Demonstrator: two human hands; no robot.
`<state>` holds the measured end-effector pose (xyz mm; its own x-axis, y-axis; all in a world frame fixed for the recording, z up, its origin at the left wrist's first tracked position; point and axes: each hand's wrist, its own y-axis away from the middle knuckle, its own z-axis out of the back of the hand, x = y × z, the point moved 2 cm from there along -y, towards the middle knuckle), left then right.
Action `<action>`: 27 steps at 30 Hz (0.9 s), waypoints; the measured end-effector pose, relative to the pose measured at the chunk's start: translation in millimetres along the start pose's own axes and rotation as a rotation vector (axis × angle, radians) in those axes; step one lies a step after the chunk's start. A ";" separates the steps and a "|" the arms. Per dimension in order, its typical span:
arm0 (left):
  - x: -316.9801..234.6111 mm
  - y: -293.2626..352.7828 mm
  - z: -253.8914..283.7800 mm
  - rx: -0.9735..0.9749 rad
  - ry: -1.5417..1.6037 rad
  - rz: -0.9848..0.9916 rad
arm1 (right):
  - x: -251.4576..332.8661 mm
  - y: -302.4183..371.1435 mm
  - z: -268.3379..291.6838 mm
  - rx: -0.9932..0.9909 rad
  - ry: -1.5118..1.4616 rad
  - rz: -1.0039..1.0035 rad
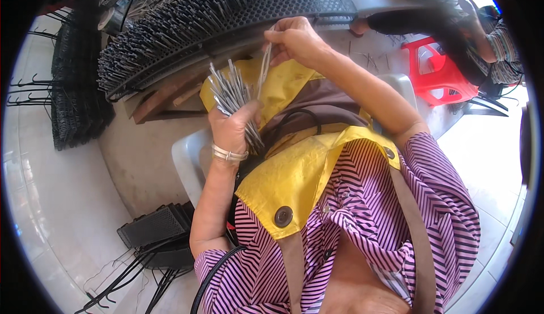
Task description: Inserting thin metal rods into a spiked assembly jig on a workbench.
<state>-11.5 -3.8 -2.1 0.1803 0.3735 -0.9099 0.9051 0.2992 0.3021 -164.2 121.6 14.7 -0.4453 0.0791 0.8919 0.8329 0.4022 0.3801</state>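
We see left hand (232, 127) fingers closed round a bundle of metal pins (231, 90) | right hand (294, 39) fingers pinch one pin (264, 67) | beside the pin-studded black board (226, 14)

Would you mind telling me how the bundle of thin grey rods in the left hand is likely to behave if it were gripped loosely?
The bundle of rods fans out above the left hand, so loose ones would probably slip or scatter. They look straight and thin, likely stiff. The right hand pinches a few rods alone, suggesting each is light.
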 end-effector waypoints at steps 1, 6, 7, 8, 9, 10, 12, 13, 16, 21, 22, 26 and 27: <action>0.9 -0.6 -0.5 0.012 -0.005 0.007 | 1.5 2.1 -0.7 0.019 0.087 0.011; -1.2 -0.8 -0.5 0.034 -0.031 0.010 | 11.1 9.6 8.4 0.100 0.292 -0.006; -2.3 -0.7 -0.6 0.052 -0.015 0.035 | 12.4 8.7 13.8 0.163 0.321 -0.042; -3.0 -0.4 -1.0 0.070 0.002 0.059 | 13.7 9.2 18.2 0.227 0.349 -0.077; -3.7 0.2 -1.0 0.071 0.001 0.057 | 16.2 11.3 21.5 0.227 0.350 -0.075; -4.2 -0.1 -1.8 0.103 -0.032 0.070 | 19.4 12.9 24.2 0.255 0.427 -0.080; -7.9 1.0 -6.5 0.139 -0.036 0.103 | 24.2 14.0 31.9 0.397 0.487 -0.113; -7.8 1.2 -5.1 0.140 -0.038 0.098 | 27.2 15.7 35.1 0.398 0.487 -0.108; -5.3 0.6 -3.3 0.287 -0.098 0.118 | 35.8 26.3 40.9 0.702 0.616 -0.188; -4.1 0.9 -4.2 0.447 -0.068 0.129 | 51.5 37.9 55.5 0.867 0.730 -0.372; -4.5 0.8 -4.3 0.443 -0.040 0.131 | 55.5 38.8 65.4 0.787 0.692 -0.352; -7.3 1.8 -2.7 0.330 0.027 0.192 | 71.3 41.6 65.8 0.431 0.569 -0.097; -7.8 2.7 -1.4 0.228 0.070 0.234 | 75.6 38.6 61.8 0.282 0.563 0.069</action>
<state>-11.1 -4.7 6.3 0.3741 0.4707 -0.7991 0.9064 -0.0032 0.4225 -186.1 199.5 81.6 -0.0887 -0.3472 0.9336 0.7008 0.6443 0.3062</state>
